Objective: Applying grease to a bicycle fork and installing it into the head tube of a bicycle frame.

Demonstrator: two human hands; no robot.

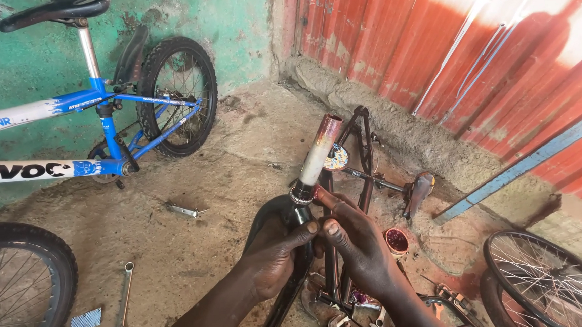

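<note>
Dirt floor (236,153) with spanner (125,295), small tin (397,240).

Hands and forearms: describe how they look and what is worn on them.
Both the left hand and the right hand are bare: no gloves, rings, watch or bands show. Both forearms are uncovered as far as the frame's bottom edge, with no sleeve in view. The fingers look smudged with dark grime.

Both hands — left hand (273,249), right hand (356,243) — raised together, fingers curled.
</note>
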